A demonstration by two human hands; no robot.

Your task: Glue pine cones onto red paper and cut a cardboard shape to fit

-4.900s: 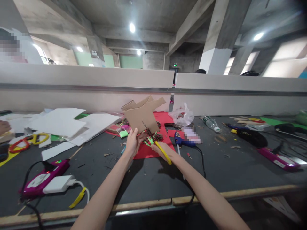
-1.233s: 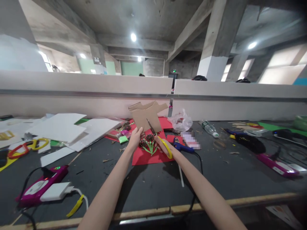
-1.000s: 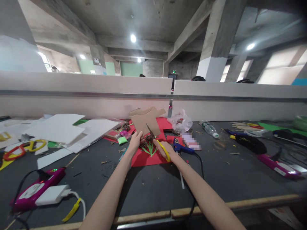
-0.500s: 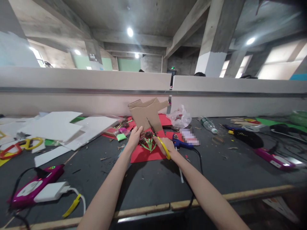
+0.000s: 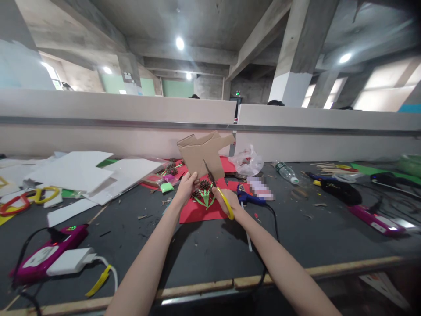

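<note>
My left hand [image 5: 187, 188] is closed on the lower left edge of a brown piece of cardboard [image 5: 200, 153], which stands upright and has an irregular cut outline. In my right hand [image 5: 229, 201] is a pair of scissors [image 5: 226, 205] with yellow handles. Their dark blades point up and left, across the lower part of the cardboard; whether they bite into it I cannot tell. Below both hands lies a red sheet [image 5: 197, 213] bearing pine cones [image 5: 205, 184] and green leaf-like strips [image 5: 206, 199]. Just right of my right hand rests a blue glue gun [image 5: 250, 196].
White boards [image 5: 75, 171] and more scissors [image 5: 46, 195] lie on the left. Magenta power strips [image 5: 55, 250] sit at either side. A plastic bag [image 5: 248, 160], a bottle [image 5: 286, 172] and a black pouch [image 5: 338, 189] are to the right. A white partition [image 5: 115, 140] rises behind.
The cardboard has shifted very slightly up and right, and the scissors' blades sit at nearly the same place on it. Both hands keep their grip.
</note>
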